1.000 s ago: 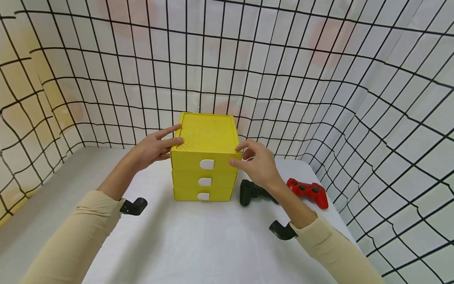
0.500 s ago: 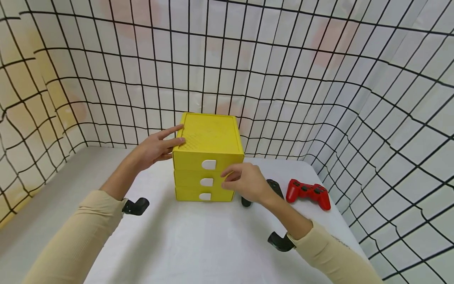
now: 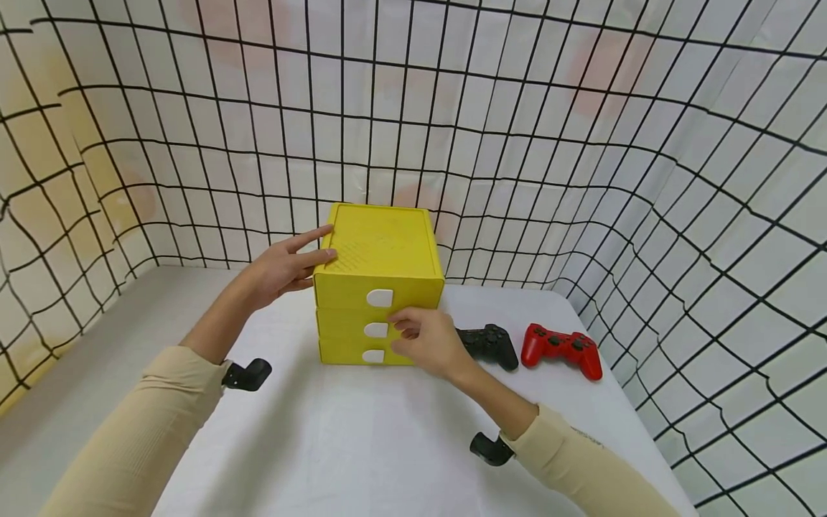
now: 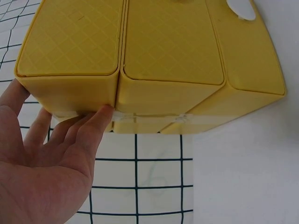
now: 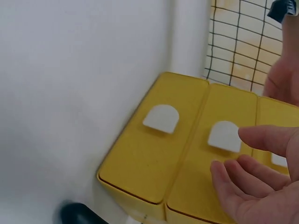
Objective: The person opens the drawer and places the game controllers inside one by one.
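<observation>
A yellow three-drawer unit (image 3: 388,244) stands on the white table, its white tabs facing forward. My left hand (image 3: 274,269) rests against its upper left side, with two fingertips over the top edge; in the left wrist view the fingers (image 4: 93,128) extend along its side. My right hand (image 3: 433,341) is in front of the middle drawer, fingers loosely bent. In the right wrist view the thumb tip overlaps the edge of the middle white tab (image 5: 225,136), while the other fingers (image 5: 229,184) hover over the drawer front. All three drawers look closed.
Right of the unit lie a black game controller (image 3: 491,346), partly covered by my right hand in the head view, and a red game controller (image 3: 561,350). A black wire grid (image 3: 388,122) surrounds the back and sides of the table (image 3: 362,445).
My right hand has left the unit's upper right corner and moved down and left to the middle tab. My left hand stays on the left side.
</observation>
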### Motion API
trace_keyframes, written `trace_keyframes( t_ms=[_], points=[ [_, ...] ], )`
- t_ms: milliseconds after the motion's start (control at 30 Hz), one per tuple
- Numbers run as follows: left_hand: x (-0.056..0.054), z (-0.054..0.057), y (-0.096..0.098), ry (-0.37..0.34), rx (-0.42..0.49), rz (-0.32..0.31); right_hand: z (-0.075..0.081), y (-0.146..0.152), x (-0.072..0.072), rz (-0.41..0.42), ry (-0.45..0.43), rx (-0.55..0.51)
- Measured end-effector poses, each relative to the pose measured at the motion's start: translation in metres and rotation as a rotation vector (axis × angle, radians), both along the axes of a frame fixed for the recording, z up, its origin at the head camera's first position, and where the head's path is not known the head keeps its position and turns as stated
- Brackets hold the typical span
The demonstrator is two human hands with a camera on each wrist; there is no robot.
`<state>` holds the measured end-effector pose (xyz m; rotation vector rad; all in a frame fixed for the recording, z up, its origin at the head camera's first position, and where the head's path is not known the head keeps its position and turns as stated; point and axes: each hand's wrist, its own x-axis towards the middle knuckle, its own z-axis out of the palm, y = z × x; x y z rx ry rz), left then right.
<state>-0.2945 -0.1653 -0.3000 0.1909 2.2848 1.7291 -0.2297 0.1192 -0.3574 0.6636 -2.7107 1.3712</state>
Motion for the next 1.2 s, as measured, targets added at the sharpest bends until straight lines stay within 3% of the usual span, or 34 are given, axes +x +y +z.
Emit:
trace_keyframes(
  t_ms=[233, 600, 1200],
  points=[
    [0.0, 0.001, -0.001, 0.002, -0.013, 0.011, -0.006, -0.008, -0.001, 0.006, 0.01, -0.05],
    [-0.001, -0.001, -0.002, 0.005, -0.017, 0.013, -0.009, -0.015, -0.007, -0.041, 0.044, -0.013],
    [0.001, 0.0, 0.002, 0.0, -0.002, 0.009, -0.016, -0.015, -0.014, -0.081, 0.106, -0.093]
  ],
)
